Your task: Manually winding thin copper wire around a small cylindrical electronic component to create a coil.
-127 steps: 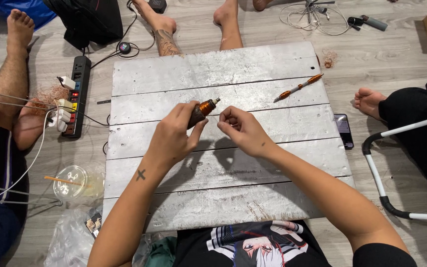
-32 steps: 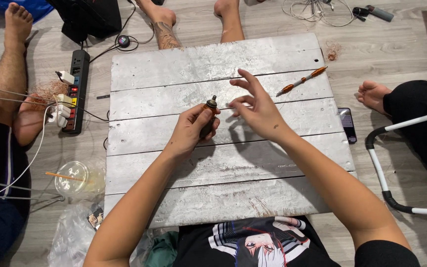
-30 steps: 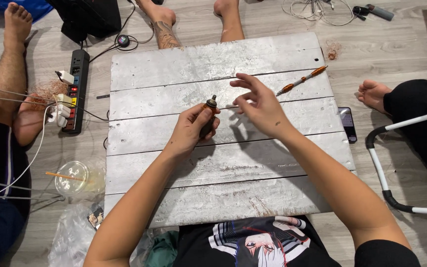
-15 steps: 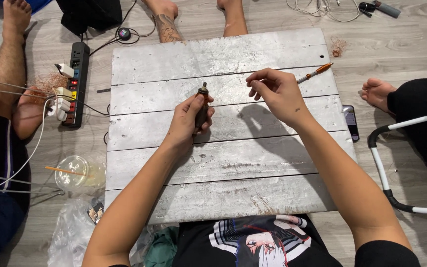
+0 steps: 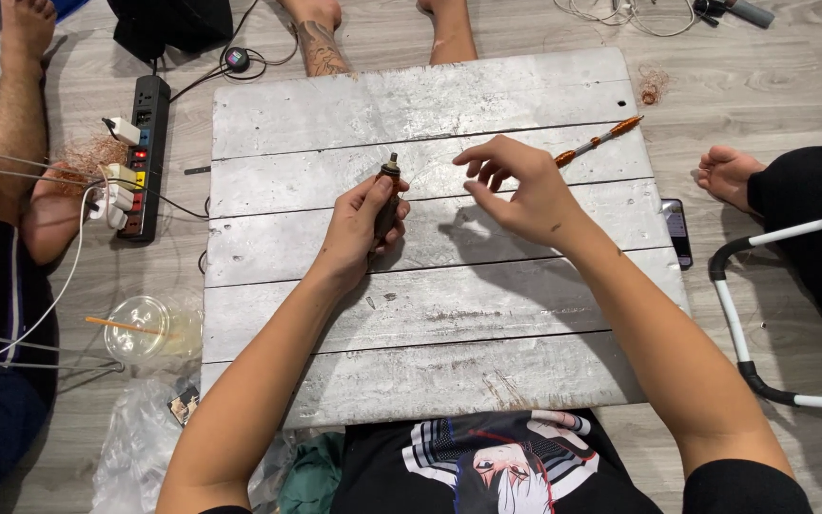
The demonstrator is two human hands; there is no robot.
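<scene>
The left hand [image 5: 362, 224] has its grip closed round a small dark cylindrical tool [image 5: 389, 195], held upright just left of the frame's centre, its metal tip poking above the fingers. The right hand [image 5: 516, 186] hovers just right of it, its grip narrow, thumb and forefinger pinched as if on a fine strand; whether anything lies between them I cannot tell.

To do this well, I judge the tool should be kept steady and upright, with the pinching hand working close to its tip.

Both hands are over a desk of pale, scuffed planks [image 5: 411, 105] set low on a wooden floor. A copper-wound rod [image 5: 598, 142] lies upper right on it. At far left sit a power strip [image 5: 145, 152] and a clear plastic cup [image 5: 145, 326]; a phone [image 5: 675, 231] lies by the desk's right edge. Other people's bare feet [image 5: 727, 171] ring the desk.
</scene>
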